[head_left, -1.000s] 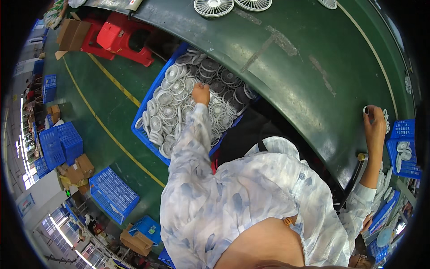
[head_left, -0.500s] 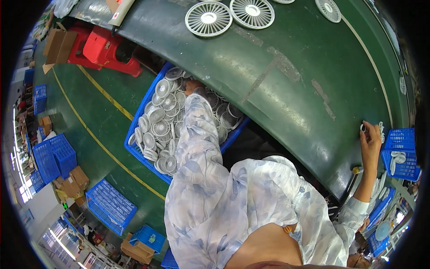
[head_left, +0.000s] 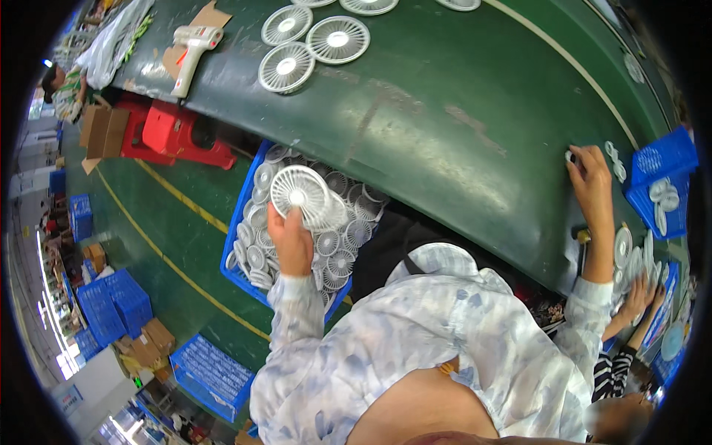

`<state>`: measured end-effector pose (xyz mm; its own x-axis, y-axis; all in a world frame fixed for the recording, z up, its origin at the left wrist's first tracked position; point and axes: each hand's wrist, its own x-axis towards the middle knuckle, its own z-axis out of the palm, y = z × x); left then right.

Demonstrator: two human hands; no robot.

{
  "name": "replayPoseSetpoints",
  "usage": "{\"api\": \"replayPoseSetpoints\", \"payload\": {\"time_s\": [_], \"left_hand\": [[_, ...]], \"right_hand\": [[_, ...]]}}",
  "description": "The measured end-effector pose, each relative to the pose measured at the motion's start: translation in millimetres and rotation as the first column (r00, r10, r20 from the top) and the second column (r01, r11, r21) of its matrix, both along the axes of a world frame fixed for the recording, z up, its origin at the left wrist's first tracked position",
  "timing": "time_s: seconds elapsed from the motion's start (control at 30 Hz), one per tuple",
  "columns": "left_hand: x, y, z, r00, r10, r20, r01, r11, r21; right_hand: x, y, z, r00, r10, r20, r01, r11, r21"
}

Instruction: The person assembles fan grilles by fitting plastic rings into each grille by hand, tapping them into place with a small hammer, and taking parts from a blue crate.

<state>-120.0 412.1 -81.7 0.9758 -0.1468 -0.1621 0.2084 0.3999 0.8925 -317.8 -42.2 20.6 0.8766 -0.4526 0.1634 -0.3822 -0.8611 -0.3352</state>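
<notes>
My left hand (head_left: 293, 241) pinches a white round fan grille (head_left: 297, 194) by its rim, above a blue crate (head_left: 231, 248). A second grille (head_left: 331, 213) shows partly behind it; I cannot tell whether it is held too. Many more white grilles (head_left: 341, 263) lie heaped in the crate. At the table's right, my right hand (head_left: 591, 178) is closed with a small white piece (head_left: 569, 156) at its fingertips, too small to name. Just beyond that hand, small white loop-shaped parts (head_left: 615, 162) rest on the green table (head_left: 437, 178).
Several white grilles (head_left: 338, 41) lie at the table's far side, near a white handheld gun-shaped tool (head_left: 194, 55). Red stools (head_left: 174, 137) stand at the left. Blue baskets (head_left: 664, 159) sit at the right, where another person's hands (head_left: 636, 300) handle white parts.
My left hand has come up out of the heap with a grille in it. My right hand still pinches its small piece. The view has shifted, and another person's hands now show at the right.
</notes>
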Motion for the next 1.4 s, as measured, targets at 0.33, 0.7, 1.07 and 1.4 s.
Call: {"api": "replayPoseSetpoints", "payload": {"time_s": [0.33,0.7,1.07,1.4], "left_hand": [[-43,-221,62,0.579,-0.754,0.312,0.694,0.656,0.298],[-61,-243,67,0.505,-0.635,0.584,0.207,0.746,0.632],[-71,-229,99,0.589,-0.806,-0.057,0.804,0.592,-0.059],[-69,-226,93,0.586,-0.808,-0.064,0.807,0.589,-0.035]], "right_hand": [[-14,71,-7,0.911,-0.174,0.373,-0.020,0.886,0.464],[-31,101,-18,0.807,-0.284,0.518,-0.127,0.774,0.621],[-21,111,-4,0.774,-0.190,0.604,-0.216,0.817,0.534],[-18,83,-15,0.793,-0.503,0.344,-0.514,-0.248,0.821]]}}
